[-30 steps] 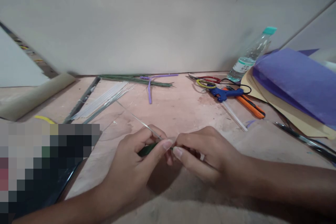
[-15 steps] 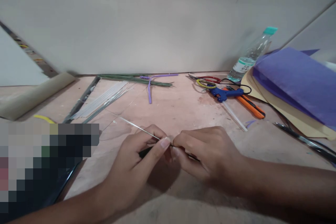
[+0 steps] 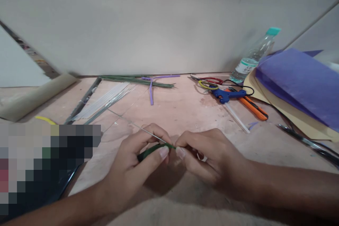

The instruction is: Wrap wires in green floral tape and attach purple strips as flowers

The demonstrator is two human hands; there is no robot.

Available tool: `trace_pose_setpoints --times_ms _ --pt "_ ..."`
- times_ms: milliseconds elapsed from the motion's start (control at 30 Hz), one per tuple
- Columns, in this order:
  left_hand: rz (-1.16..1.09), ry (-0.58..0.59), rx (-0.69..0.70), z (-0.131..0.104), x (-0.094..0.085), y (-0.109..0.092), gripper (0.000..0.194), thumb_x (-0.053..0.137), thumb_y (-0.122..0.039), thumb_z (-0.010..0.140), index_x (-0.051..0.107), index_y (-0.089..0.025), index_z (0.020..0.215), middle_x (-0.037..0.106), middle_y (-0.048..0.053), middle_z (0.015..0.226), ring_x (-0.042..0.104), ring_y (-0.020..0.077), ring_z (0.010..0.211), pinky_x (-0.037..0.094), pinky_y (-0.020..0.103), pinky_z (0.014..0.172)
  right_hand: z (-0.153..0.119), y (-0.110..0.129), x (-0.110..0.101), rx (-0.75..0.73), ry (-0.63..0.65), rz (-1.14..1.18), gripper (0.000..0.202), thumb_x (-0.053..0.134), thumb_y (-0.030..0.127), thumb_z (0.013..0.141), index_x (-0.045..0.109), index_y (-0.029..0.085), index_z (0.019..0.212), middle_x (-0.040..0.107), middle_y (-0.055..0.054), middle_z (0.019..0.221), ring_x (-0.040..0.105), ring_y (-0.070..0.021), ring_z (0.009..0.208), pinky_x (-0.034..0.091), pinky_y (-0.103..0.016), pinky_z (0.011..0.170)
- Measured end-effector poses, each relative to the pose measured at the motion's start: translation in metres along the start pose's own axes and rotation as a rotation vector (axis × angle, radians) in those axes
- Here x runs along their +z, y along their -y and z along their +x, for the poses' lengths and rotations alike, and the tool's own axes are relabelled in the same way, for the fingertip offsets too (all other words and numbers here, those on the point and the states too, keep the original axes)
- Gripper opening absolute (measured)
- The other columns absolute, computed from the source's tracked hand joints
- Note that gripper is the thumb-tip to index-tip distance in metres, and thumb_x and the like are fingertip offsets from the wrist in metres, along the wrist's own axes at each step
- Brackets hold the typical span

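Fingers of our left hand (image 3: 127,169) are closed on a green strip (image 3: 151,150), and those of our right hand (image 3: 212,159) pinch its narrow end, where a thin wire (image 3: 143,129) meets it and slants off to the left. We hold all this in front of us, above the pinkish counter (image 3: 174,113). Purple sheets (image 3: 299,81) cover the counter's right side, lying over tan ones (image 3: 280,113). At its left side we have a cardboard tube (image 3: 39,95). Along the back edge lie green stems (image 3: 127,79), with a bottle (image 3: 245,65) farther right. Between the bottle and our hands sit a blue glue gun (image 3: 227,94), an orange cutter (image 3: 253,106) just beside it, and scissors (image 3: 209,82) nearer the back edge.
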State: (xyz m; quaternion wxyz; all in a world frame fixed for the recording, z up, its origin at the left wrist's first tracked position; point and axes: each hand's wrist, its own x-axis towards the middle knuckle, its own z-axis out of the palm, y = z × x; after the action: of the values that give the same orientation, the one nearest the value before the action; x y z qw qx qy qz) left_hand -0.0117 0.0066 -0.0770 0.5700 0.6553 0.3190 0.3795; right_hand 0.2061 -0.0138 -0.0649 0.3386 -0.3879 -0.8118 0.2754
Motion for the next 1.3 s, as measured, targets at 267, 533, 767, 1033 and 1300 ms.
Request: trace_pose_setpoints --times_ms 267,533,767,1033,1300 --pt "-0.07 0.009 0.008 0.0 0.0 0.001 0.017 0.062 -0.031 0.105 0.071 -0.022 0.095 0.064 -0.001 0.084 0.063 0.0106 0.076 0.05 0.021 0.071 0.003 0.007 -0.005 0.04 0.075 0.185 0.021 0.05 0.012 0.103 0.058 0.021 0.087 0.057 0.008 0.067 0.053 -0.0058 0.056 0.04 -0.017 0.058" --pt "0.179 -0.096 0.042 0.004 0.004 -0.009 0.016 0.062 -0.022 0.099 0.07 -0.02 0.085 0.07 -0.001 0.076 0.068 0.0121 0.071 0.053 0.021 0.068 0.002 0.0 -0.006 -0.027 0.079 0.019 0.019 0.05 0.018 0.104 0.063 0.019 0.09 0.068 0.003 0.074 0.058 -0.0098 0.06 0.041 -0.023 0.061" --pt "0.275 -0.124 0.016 0.005 0.013 -0.014 0.018 0.06 -0.018 0.094 0.067 -0.02 0.078 0.071 -0.004 0.069 0.068 0.0109 0.064 0.052 0.018 0.061 0.0 -0.004 -0.002 -0.211 -0.025 -0.378 0.014 0.059 0.029 0.105 0.064 0.019 0.096 0.071 0.002 0.075 0.06 -0.014 0.058 0.037 -0.031 0.059" --pt "0.377 -0.105 0.147 0.004 0.007 -0.014 0.014 0.063 -0.018 0.095 0.069 -0.022 0.084 0.071 -0.005 0.074 0.067 0.0107 0.07 0.049 0.022 0.068 -0.003 -0.002 -0.003 -0.123 0.021 -0.168 0.01 0.057 0.021 0.106 0.063 0.02 0.098 0.074 0.003 0.08 0.065 -0.0107 0.064 0.043 -0.023 0.065" --pt "0.305 -0.008 0.177 0.003 -0.001 -0.008 0.011 0.062 -0.018 0.1 0.068 -0.023 0.092 0.071 -0.002 0.085 0.067 0.0142 0.083 0.05 0.028 0.082 0.0 0.012 -0.009 0.111 0.112 0.177 0.016 0.055 0.019 0.105 0.06 0.021 0.09 0.06 0.007 0.071 0.056 -0.0075 0.061 0.04 -0.019 0.06"
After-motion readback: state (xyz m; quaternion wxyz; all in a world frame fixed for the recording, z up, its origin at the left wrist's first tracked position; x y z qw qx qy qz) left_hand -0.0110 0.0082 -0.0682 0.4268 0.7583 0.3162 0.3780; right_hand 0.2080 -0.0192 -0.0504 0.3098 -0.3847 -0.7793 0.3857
